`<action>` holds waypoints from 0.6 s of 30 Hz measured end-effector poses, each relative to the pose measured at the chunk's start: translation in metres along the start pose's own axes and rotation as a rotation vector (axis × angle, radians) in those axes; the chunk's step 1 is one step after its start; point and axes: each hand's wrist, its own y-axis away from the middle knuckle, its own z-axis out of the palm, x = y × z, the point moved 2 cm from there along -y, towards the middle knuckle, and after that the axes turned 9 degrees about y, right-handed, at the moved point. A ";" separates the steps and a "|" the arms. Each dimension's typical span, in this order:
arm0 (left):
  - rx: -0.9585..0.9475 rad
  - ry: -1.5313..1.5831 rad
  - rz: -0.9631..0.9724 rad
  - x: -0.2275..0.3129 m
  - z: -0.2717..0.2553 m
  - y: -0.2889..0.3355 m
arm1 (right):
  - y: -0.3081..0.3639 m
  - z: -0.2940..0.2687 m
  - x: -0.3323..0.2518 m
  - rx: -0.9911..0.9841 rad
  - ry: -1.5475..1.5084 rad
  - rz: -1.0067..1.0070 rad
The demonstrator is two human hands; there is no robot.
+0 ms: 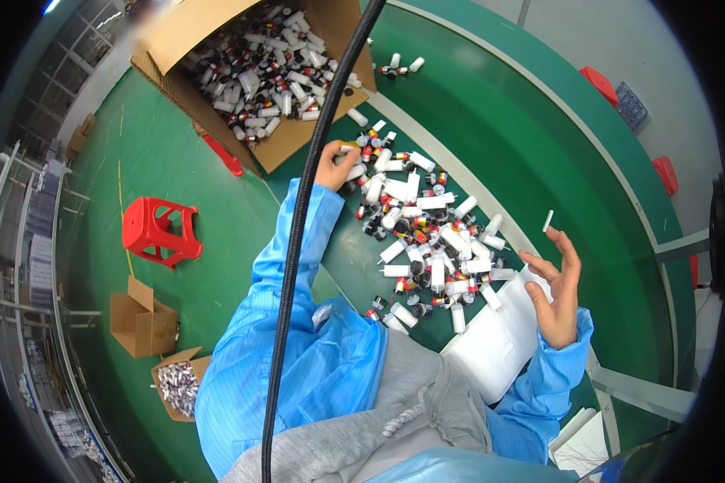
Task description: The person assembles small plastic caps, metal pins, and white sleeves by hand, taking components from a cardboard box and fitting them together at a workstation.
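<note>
A loose pile of small white cylindrical parts [437, 274], many with black, red or yellow ends, lies on the green worktop in front of me. At the pile's far left edge, my left hand [335, 167] is closed with its fingertips around one small white cylindrical part [348, 148]. My right hand [557, 299] is raised with its fingers apart, above a white plastic tray [491, 354] at the pile's near right. A thin white piece [548, 220] shows at the index fingertip; whether the finger touches it I cannot tell.
A tilted cardboard box [163, 97] full of similar parts stands at the far left. A green conveyor belt [596, 266] curves along the right. On the floor at left are a red stool [157, 229] and cardboard boxes [137, 326]. A black cable [298, 217] crosses in front.
</note>
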 end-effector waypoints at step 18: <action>-0.376 -0.505 0.486 0.024 0.018 -0.057 | 0.010 -0.087 -0.160 0.581 0.399 -0.683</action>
